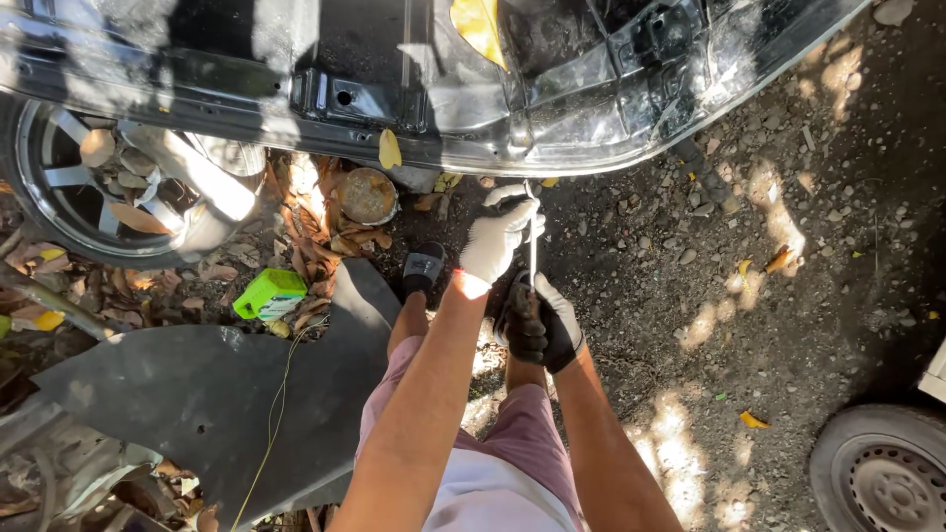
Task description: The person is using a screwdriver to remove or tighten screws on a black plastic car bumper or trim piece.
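Green box-shaped package point(269, 294) with a pale label, lying on dry leaves beside the dark panel point(197, 394) on the ground. Left hand point(498, 239), white-gloved, fingers closed around the upper end of a thin metal rod point(533, 251) just below the car body edge point(552, 158); right hand point(545, 325), dark-gloved, apparently gripping its lower end.
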